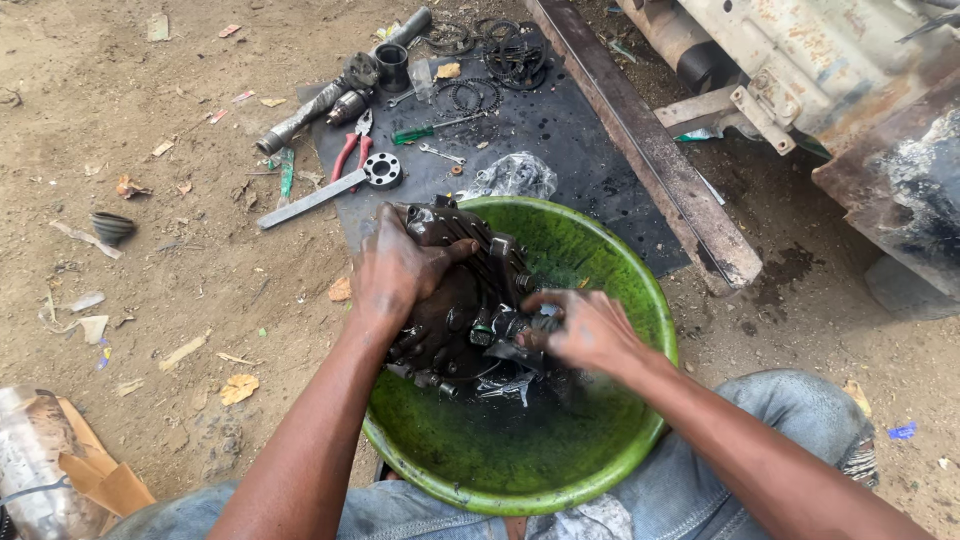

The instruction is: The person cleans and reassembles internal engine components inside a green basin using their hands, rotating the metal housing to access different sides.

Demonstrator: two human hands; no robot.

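Engine part: a dark, oily finned casting (470, 290), sitting inside the green basin (640, 300), tilted toward my left, its lower end in dark liquid.
Left hand: my left hand (395, 270) lies over the top left of the part, fingers curled round it, grip closed on the casting.
Right hand: my right hand (585, 328) is at the part's right side, fingers pinched on a small fitting there; blurred, so I cannot tell exactly what it grips.
Basin: round, between my knees on the ground, its far rim overlapping a black mat (560, 140).
Mat: carries red-handled pliers (352, 150), a long ring spanner (325, 190), a green screwdriver (430, 130), a small spanner (442, 154), a black cup-shaped piece (392, 66), several toothed rings (500, 55) and a crumpled clear bag (512, 176).
Shaft: a grey metal shaft (320, 100) lies across the mat's far left corner.
Beam: a rusty steel beam (640, 140) runs along the mat's right edge, with a rusted vehicle frame (830, 90) beyond it.
Ground: bare dirt with scattered leaves and scraps.
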